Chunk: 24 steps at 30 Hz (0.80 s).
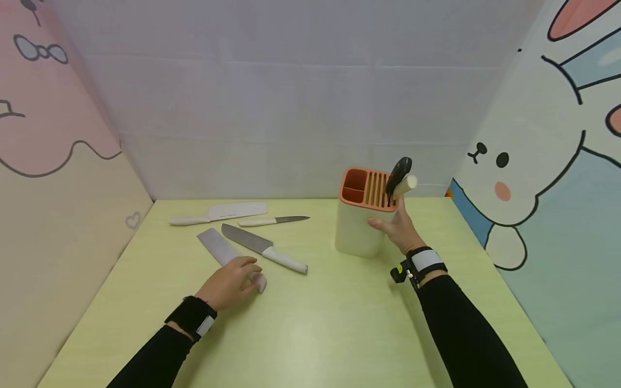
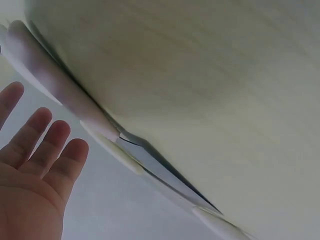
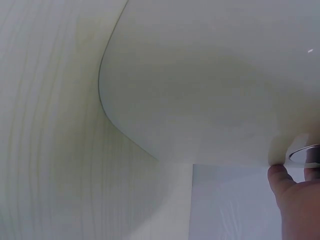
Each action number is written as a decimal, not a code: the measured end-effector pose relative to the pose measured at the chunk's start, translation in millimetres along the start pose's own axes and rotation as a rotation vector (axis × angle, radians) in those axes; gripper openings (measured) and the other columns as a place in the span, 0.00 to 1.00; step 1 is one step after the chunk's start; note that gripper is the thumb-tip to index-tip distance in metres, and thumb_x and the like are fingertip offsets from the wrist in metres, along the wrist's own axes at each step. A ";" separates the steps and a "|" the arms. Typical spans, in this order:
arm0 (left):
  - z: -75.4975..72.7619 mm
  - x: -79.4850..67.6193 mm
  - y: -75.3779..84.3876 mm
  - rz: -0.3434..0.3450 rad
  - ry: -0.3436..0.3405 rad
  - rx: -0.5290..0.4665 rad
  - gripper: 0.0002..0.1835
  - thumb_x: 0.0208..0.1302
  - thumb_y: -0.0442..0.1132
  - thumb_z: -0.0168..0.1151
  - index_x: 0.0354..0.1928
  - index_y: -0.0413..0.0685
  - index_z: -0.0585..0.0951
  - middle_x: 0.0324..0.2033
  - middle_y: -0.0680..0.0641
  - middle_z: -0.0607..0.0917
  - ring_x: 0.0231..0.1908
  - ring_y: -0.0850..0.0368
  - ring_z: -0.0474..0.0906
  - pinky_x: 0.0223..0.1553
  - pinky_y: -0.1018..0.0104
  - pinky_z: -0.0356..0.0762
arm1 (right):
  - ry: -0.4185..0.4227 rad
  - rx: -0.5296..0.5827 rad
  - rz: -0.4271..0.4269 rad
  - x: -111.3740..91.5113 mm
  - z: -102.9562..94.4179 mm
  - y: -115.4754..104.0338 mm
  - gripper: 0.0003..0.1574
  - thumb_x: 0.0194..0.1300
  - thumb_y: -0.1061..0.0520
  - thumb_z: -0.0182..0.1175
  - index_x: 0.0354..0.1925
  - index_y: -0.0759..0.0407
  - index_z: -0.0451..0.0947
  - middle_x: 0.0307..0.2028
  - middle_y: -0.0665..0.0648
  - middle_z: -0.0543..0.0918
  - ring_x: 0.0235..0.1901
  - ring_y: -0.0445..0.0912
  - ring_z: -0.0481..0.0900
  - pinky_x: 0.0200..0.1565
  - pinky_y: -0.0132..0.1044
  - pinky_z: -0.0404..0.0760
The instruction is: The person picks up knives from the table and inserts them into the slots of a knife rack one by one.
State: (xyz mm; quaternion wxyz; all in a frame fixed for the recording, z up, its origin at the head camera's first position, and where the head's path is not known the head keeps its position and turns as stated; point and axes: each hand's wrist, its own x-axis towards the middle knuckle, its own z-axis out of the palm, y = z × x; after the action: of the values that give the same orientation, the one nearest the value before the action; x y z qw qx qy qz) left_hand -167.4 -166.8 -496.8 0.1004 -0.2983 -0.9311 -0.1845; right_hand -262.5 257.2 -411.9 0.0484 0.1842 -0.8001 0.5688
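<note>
My left hand (image 1: 232,284) hovers over the pale handle (image 1: 260,281) of a cleaver (image 1: 217,246) lying on the table. In the left wrist view its fingers (image 2: 66,157) are extended, apart from the handle (image 2: 60,82). With thumb in front and fingers around the right side, my right hand (image 1: 400,230) holds the upright white knife block (image 1: 360,231) near its top. The block has an orange slotted top; a black handle (image 1: 399,173) and a white handle (image 1: 406,185) stick out at its right end. The right wrist view shows the block's wall (image 3: 200,90) up close.
Beyond the left hand lie a broad white-handled knife (image 1: 247,237), a small paring knife (image 1: 271,221) and another cleaver (image 1: 236,210). The light table (image 1: 310,334) meets a pale back wall (image 1: 291,108). Printed panels flank both sides.
</note>
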 end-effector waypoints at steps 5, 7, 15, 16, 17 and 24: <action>7.3 -4.7 -3.2 -0.013 -0.025 -0.024 0.17 0.54 0.43 0.68 0.46 0.47 0.82 0.56 0.37 0.76 0.57 0.44 0.69 0.56 0.50 0.71 | -0.003 0.013 -0.003 0.9 0.9 1.1 0.64 0.56 0.56 0.69 0.71 0.30 0.33 0.72 0.51 0.47 0.69 0.46 0.39 0.65 0.64 0.41; 9.3 -6.1 -3.8 -0.025 -0.049 -0.019 0.20 0.54 0.45 0.69 0.48 0.47 0.81 0.58 0.37 0.74 0.59 0.42 0.66 0.57 0.48 0.69 | -0.005 0.018 0.000 0.9 1.2 1.8 0.64 0.56 0.56 0.69 0.71 0.30 0.33 0.72 0.51 0.46 0.69 0.46 0.39 0.65 0.64 0.41; 12.4 -6.8 -4.5 -0.024 -0.073 -0.020 0.25 0.54 0.48 0.70 0.53 0.48 0.79 0.58 0.36 0.73 0.61 0.36 0.62 0.59 0.44 0.66 | -0.006 0.022 -0.002 1.0 0.7 2.3 0.65 0.56 0.58 0.69 0.71 0.28 0.33 0.72 0.50 0.46 0.69 0.46 0.38 0.65 0.65 0.40; 12.6 -6.6 -4.8 -0.022 -0.074 -0.015 0.25 0.54 0.48 0.70 0.53 0.48 0.79 0.58 0.36 0.73 0.60 0.36 0.62 0.59 0.44 0.66 | -0.005 0.019 -0.005 0.9 0.6 1.8 0.65 0.56 0.58 0.69 0.71 0.29 0.33 0.72 0.50 0.46 0.69 0.46 0.38 0.65 0.65 0.40; 12.7 -6.4 -4.9 -0.020 -0.077 -0.010 0.25 0.54 0.49 0.70 0.53 0.48 0.79 0.58 0.36 0.73 0.60 0.36 0.63 0.59 0.44 0.66 | -0.003 0.015 -0.006 0.8 0.6 1.6 0.65 0.55 0.58 0.69 0.71 0.29 0.33 0.72 0.51 0.46 0.69 0.46 0.38 0.65 0.65 0.40; 12.5 -6.8 -2.1 -0.015 -0.077 -0.006 0.24 0.53 0.49 0.70 0.52 0.48 0.79 0.55 0.36 0.75 0.59 0.37 0.65 0.58 0.44 0.67 | 0.008 0.007 0.004 1.2 1.0 0.7 0.65 0.55 0.57 0.69 0.71 0.28 0.33 0.72 0.50 0.46 0.69 0.45 0.39 0.65 0.65 0.40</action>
State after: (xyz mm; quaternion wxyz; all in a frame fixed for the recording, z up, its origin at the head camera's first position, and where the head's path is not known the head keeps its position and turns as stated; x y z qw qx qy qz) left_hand -164.2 -166.8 -510.8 0.0621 -0.2985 -0.9359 -0.1764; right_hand -263.8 256.1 -412.6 0.0496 0.1805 -0.7982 0.5726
